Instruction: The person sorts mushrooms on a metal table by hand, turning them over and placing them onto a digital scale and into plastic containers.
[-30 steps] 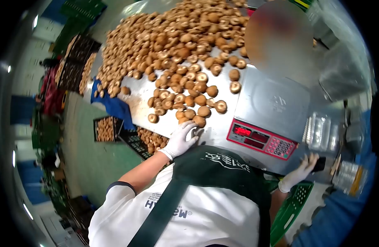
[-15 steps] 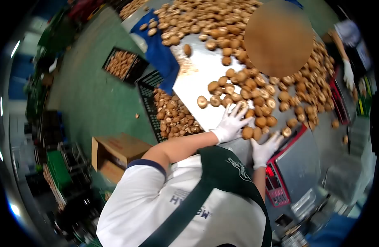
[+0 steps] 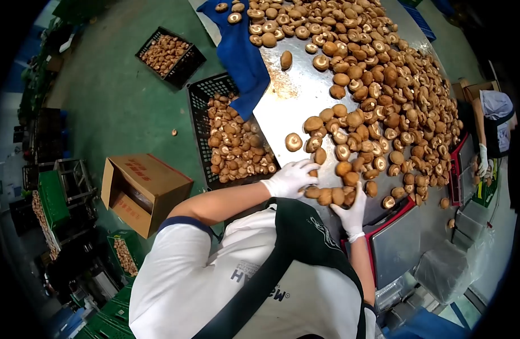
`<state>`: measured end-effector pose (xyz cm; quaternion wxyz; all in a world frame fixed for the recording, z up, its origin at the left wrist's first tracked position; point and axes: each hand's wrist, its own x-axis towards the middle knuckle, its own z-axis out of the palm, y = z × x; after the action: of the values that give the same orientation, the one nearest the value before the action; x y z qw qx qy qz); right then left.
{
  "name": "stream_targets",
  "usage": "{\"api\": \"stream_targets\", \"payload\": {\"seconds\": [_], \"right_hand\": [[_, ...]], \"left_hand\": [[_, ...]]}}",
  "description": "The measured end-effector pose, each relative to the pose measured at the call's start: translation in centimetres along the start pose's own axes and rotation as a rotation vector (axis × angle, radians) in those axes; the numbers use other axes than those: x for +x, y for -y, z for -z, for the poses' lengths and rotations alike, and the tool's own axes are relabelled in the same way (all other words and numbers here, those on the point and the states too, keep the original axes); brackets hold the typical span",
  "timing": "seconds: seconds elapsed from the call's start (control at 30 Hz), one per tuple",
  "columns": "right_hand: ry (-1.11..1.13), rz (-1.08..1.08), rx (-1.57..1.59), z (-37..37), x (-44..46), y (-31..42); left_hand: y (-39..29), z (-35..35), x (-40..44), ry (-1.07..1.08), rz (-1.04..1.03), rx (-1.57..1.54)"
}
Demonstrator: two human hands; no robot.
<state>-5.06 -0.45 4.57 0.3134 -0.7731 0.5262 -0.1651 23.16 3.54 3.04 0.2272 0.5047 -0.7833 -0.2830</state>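
loose row of mushrooms between two gloved hands, near the table edge

from where i stand, a short row of mushrooms sits between the left hand and the right hand, at the near side of the metal table. the left fingers bend around a mushroom at their tips; the right thumb and fingers spread about the row's far end. i cannot tell whether either hand grips firmly.

principal risk, in my judgement: the row buckles and caps roll over the edge, caused by their round shape and uneven pressure. hard squeezing might bruise them. the right wrist, close beside the scale, could knock it.

compared with half a second earlier: the left hand, then flat and splayed over the mushrooms, is now bent; the row now bridges the hands; the scale's lit display, then visible, is now hidden.
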Motion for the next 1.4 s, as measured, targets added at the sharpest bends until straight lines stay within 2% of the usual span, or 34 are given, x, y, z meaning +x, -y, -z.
{"api": "stream_targets", "payload": {"seconds": [0.07, 0.2, 0.3, 0.37, 0.4, 0.47, 0.5, 0.57, 0.6, 0.67, 0.73, 0.8, 0.87, 0.93, 1.0, 1.03, 1.07, 1.13, 1.2, 1.23, 1.33, 1.4], "right_hand": [[0.006, -0.020, 0.107, -1.8, 0.3, 1.6], [0.070, 0.067, 0.221, -6.1, 2.5, 6.7], [0.252, 0.092, 0.206, -8.3, 4.9, 10.2], [0.389, 0.111, 0.300, -10.0, 5.8, 12.6], [0.391, 0.225, 0.199, -11.9, 5.9, 13.0], [0.489, 0.298, 0.495, -12.3, 6.9, 15.7], [0.526, 0.271, 0.509, -11.2, 7.4, 16.4], [0.604, 0.214, 0.540, -9.2, 8.0, 17.6], [0.478, 0.275, 0.516, -9.0, 8.0, 16.5], [0.409, -0.150, 0.748, -6.2, 7.5, 15.3], [0.063, -0.180, 0.759, -3.5, 7.1, 12.2], [-0.369, -0.074, 0.234, -2.0, 6.4, 6.1], [-0.484, -0.266, -0.062, 0.7, 4.9, 1.9], [-0.533, -0.382, -0.065, 1.5, 3.5, -3.2], [-0.457, -0.559, 0.059, 1.6, 3.0, -6.6], [-0.445, -0.543, 0.103, 1.6, 3.2, -7.4], [-0.433, -0.526, 0.148, 1.6, 3.7, -7.8], [-0.401, -0.513, 0.549, 2.0, 5.8, -6.8], [-0.227, -0.407, 0.326, 2.7, 8.4, -6.0], [-0.184, -0.400, 0.380, 2.7, 9.6, -5.8], [-0.053, -0.315, 0.581, 2.3, 12.5, -4.8], [0.082, -0.381, 0.774, 2.8, 13.5, -2.8]], "left_hand": [[0.7, 1.0, -1.4, 0.032, 0.027, -0.037], [1.0, 3.3, -4.9, -0.121, 0.154, -0.111], [1.7, 4.0, -7.9, -0.221, 0.438, -0.272], [3.3, 3.5, -10.5, -0.252, 0.576, -0.221], [4.0, 3.3, -11.7, -0.271, 0.647, -0.210], [4.7, 3.4, -13.3, -0.305, 0.850, -0.346], [6.2, 2.2, -14.7, -0.388, 0.857, -0.491], [5.5, 3.5, -14.7, -0.368, 0.874, -0.315], [5.1, 4.0, -14.5, -0.348, 0.899, -0.258], [4.9, 4.3, -13.4, -0.342, 0.780, -0.130], [4.1, 5.4, -10.6, -0.324, 0.640, -0.022], [4.1, 6.7, -7.2, -0.305, 0.510, 0.048], [5.8, 7.1, -3.3, -0.310, 0.450, 0.070], [7.5, 8.0, 1.3, -0.327, 0.392, 0.049], [9.8, 7.9, 5.8, -0.291, 0.381, 0.041], [10.0, 8.4, 7.8, -0.222, 0.414, 0.120], [10.9, 8.6, 9.8, -0.180, 0.358, 0.093], [10.5, 10.1, 13.5, 0.081, 0.339, 0.159], [10.2, 10.5, 15.6, 0.196, 0.264, 0.182], [10.3, 10.5, 16.1, 0.255, 0.224, 0.193], [10.8, 10.1, 16.8, 0.267, 0.255, 0.132], [11.4, 9.9, 16.4, 0.246, 0.276, 0.001]]}}
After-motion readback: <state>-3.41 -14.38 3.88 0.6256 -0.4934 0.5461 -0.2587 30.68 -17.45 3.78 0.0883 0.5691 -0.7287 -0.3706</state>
